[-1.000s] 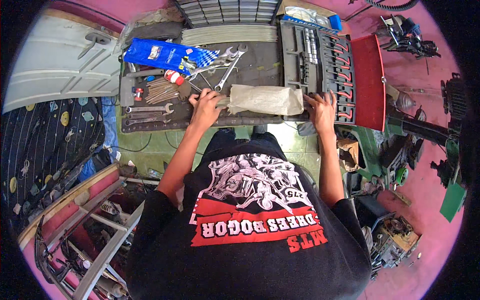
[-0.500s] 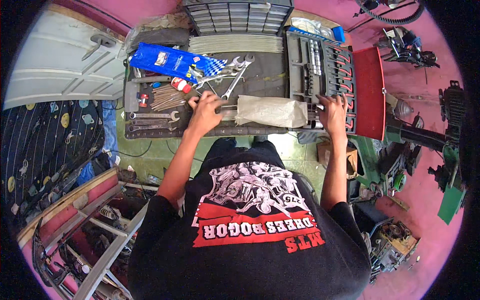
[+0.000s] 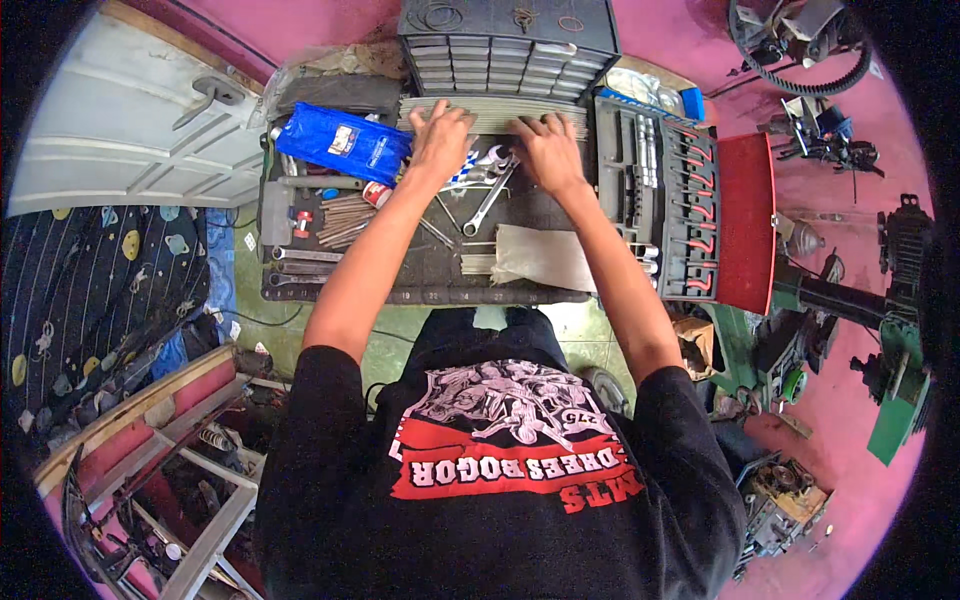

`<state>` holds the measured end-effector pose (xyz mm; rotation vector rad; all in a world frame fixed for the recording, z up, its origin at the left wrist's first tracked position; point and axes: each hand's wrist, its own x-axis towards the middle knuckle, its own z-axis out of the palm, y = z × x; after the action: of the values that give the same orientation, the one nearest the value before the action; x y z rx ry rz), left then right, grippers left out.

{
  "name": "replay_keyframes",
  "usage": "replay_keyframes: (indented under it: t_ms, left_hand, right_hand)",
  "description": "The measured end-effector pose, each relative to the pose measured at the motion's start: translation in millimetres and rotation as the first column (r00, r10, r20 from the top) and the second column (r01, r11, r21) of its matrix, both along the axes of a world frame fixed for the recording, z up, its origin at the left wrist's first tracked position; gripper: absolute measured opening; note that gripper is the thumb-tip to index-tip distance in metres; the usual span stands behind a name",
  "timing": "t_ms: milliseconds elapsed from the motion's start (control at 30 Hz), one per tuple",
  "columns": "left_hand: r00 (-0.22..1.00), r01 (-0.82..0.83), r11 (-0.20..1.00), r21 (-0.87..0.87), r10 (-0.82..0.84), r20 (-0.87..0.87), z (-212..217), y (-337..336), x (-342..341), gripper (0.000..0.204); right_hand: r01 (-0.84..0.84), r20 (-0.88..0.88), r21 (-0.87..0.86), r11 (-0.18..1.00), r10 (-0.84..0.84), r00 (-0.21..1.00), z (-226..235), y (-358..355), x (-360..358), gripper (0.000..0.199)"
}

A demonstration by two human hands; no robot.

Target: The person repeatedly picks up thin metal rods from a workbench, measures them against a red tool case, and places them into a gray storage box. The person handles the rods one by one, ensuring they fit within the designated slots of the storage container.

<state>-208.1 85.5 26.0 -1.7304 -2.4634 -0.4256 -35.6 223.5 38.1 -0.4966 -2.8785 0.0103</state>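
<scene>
A long row of thin grey rods [image 3: 490, 117], resembling welding electrodes, lies at the far side of the workbench. My left hand [image 3: 440, 140] is over its left part, fingers spread and fingertips at the rods. Toward the right end, my right hand [image 3: 550, 152] reaches the same row with fingers apart. Whether either hand presses on the rods cannot be made out. Nearer me lies a second bundle of rods wrapped in beige paper [image 3: 540, 256], partly behind my right forearm. Between my arms rests a combination wrench [image 3: 490, 203], with more wrenches behind it.
A blue plastic pouch [image 3: 345, 145] and brown rods [image 3: 343, 221] lie at the left, with several wrenches [image 3: 300, 267] near the front edge. A small-drawer cabinet [image 3: 505, 65] stands behind the rods. An open red toolbox [image 3: 745, 225] with sockets and red-marked tools is at the right.
Both hands have moved from beside the paper-wrapped bundle to the grey rods at the back. That bundle stays near the front. The view has shifted somewhat.
</scene>
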Motion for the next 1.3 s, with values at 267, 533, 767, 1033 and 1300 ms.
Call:
replay_keyframes:
  t_ms: [267,533,767,1033,1300]
  left_hand:
    - [0.998,0.019,0.989,-0.145,-0.027,-0.054,-29.5,23.3,-8.6,0.035]
    - [0.993,0.094,0.995,-0.044,-0.097,-0.071,-37.8,26.9,-13.3,0.017]
    - [0.982,0.155,0.988,-0.018,-0.156,-0.105,-36.4,29.7,-14.2,0.014]
    - [0.983,0.161,0.987,-0.014,-0.161,-0.09,-33.4,35.5,-16.8,0.011]
    - [0.984,0.148,0.989,-0.016,-0.149,-0.098,-28.9,37.1,-22.4,0.012]
  right_hand:
    - [-0.03,0.07,0.063,0.998,0.025,0.997,-37.7,7.2,-51.0,0.054]
    - [-0.085,0.103,0.068,0.994,0.078,0.992,-32.5,11.3,-61.4,0.021]
    - [-0.109,0.142,0.012,0.994,0.106,0.984,-24.5,8.0,-66.3,0.017]
    - [-0.255,0.155,0.077,0.964,0.242,0.958,-28.0,27.1,-63.7,0.014]
    - [-0.188,0.133,0.064,0.98,0.178,0.975,-22.9,26.6,-71.1,0.011]
